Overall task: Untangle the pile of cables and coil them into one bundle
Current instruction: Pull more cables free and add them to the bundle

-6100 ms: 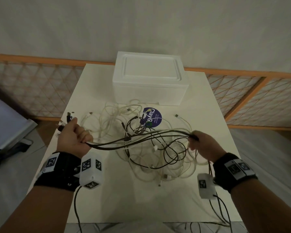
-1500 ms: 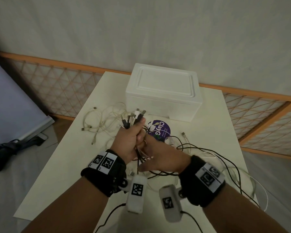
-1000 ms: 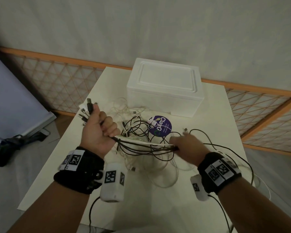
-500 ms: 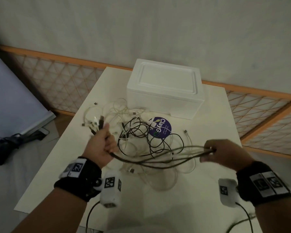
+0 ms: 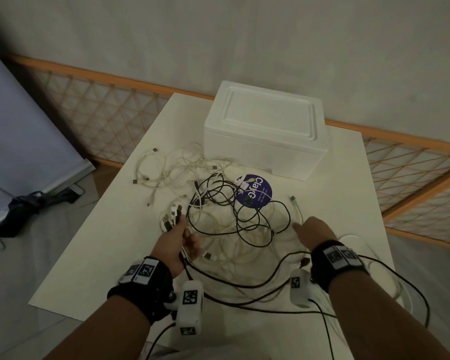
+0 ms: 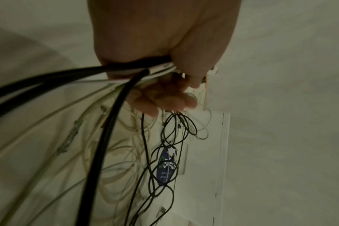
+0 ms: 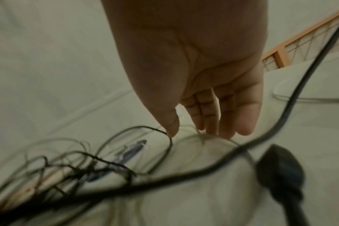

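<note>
A tangle of black and white cables (image 5: pixel 234 219) lies in the middle of the white table (image 5: pixel 107 250). My left hand (image 5: pixel 178 239) grips a bunch of these cables, their plug ends (image 5: pixel 170 215) sticking out above my fist. In the left wrist view my left hand (image 6: pixel 164 73) has its fingers curled round black and white strands (image 6: pixel 114 73). My right hand (image 5: pixel 312 231) hovers over the pile's right side with straight fingers (image 7: pixel 209 122) and holds nothing; its fingertips hang just above a thin black loop (image 7: pixel 164 146).
A white foam box (image 5: pixel 265 128) stands at the table's far end. A round purple sticker (image 5: pixel 255 194) lies under the cables. Loose cable runs off the table's right edge (image 5: pixel 390 271). An orange lattice fence (image 5: pixel 102 113) lines the wall behind.
My right hand has let go of the strands it had pulled taut and now hangs open over the pile. The left hand has come down closer to the table, still gripping its bunch.
</note>
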Motion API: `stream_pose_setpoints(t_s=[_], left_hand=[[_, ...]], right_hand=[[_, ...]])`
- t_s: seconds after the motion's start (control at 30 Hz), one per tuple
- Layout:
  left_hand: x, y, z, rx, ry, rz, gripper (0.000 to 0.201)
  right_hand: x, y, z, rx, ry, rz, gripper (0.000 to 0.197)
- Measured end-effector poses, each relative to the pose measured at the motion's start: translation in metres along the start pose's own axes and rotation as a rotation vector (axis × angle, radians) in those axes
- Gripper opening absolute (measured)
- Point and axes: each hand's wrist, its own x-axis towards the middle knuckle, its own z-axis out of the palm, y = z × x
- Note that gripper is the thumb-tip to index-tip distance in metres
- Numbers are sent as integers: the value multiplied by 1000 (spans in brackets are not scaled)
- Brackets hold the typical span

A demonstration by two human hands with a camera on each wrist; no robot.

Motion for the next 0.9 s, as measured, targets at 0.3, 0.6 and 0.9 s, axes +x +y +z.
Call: stream_pose_setpoints(t_s=[0.3, 0.6, 0.9], left_hand=[[-9, 21, 21, -33, -154, 49, 38], [-15, 35, 54, -41, -277, 39, 35], [-16, 33, 60, -103, -305, 117, 17]], right_hand=[[12, -10, -9, 280, 215, -71, 12], [-15, -34, -50, 1386, -139, -48, 5], [-37, -66, -61, 665, 189, -547, 21]])
